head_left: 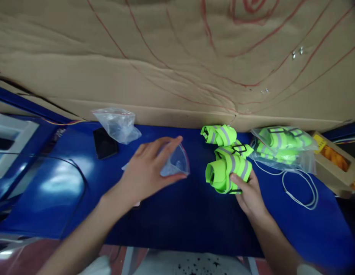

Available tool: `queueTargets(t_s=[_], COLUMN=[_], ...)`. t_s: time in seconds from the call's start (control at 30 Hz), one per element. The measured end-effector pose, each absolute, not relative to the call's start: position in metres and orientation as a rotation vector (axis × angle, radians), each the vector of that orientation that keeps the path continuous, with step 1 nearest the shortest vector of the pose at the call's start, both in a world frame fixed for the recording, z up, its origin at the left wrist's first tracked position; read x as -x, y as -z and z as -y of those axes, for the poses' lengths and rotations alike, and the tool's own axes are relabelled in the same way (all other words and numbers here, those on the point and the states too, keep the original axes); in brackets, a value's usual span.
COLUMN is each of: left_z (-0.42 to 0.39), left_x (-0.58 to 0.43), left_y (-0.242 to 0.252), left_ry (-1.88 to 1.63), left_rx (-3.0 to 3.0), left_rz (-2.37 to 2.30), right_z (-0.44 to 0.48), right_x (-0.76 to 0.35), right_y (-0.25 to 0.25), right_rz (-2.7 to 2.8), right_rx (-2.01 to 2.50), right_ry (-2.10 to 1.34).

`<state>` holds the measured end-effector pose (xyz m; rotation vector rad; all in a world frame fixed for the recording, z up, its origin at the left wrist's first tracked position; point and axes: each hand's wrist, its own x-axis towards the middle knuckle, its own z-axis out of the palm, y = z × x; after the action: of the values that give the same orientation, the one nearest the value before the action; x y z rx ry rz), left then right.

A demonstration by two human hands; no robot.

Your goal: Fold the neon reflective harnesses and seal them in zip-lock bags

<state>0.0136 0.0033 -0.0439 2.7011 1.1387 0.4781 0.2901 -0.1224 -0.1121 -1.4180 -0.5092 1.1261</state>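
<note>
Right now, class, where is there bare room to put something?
On the table, the front between both forearms, and the back strip between the loose bag and green rolls. Crowded: right rear, with bagged rolls and a box.

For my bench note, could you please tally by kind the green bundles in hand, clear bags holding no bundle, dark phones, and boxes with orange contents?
Green bundle in the right hand: 1
Clear bags, one at the left hand: 2
Dark phone: 1
Brown box: 1
Total: 5

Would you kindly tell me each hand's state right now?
Left hand: open, spread wide at a clear bag.
Right hand: closed, holding a yellow-green reflective bundle.
</note>
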Motion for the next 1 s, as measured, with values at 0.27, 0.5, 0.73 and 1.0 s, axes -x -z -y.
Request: queueTargets(t_s=[0.27,0.5,0.73,1.0], left_z=[0.079,0.090,0.095,0.095], left_x=[-0.075,-0.070,-0.072,-0.073], left_y=[0.115,0.133,0.128,0.125], left_ry=[-0.230,-0.399,-0.567,-0.335], left_rx=[-2.432,-2.467,-2.584,-2.470], left_rz=[-1.013,-1.046,-1.109,-0.998], right_z=[0.116,0.117,0.120,0.126], right_x=[-0.314,-0.305,-0.307,-0.297], right_y=[0.105,0.105,0.101,0.100], right_rz=[0.977,0.902,1.117,1.443], right_rx=[1.775,1.677,1.848,1.929], right_ry=[-1.021,-1.283,-1.225,-1.064])
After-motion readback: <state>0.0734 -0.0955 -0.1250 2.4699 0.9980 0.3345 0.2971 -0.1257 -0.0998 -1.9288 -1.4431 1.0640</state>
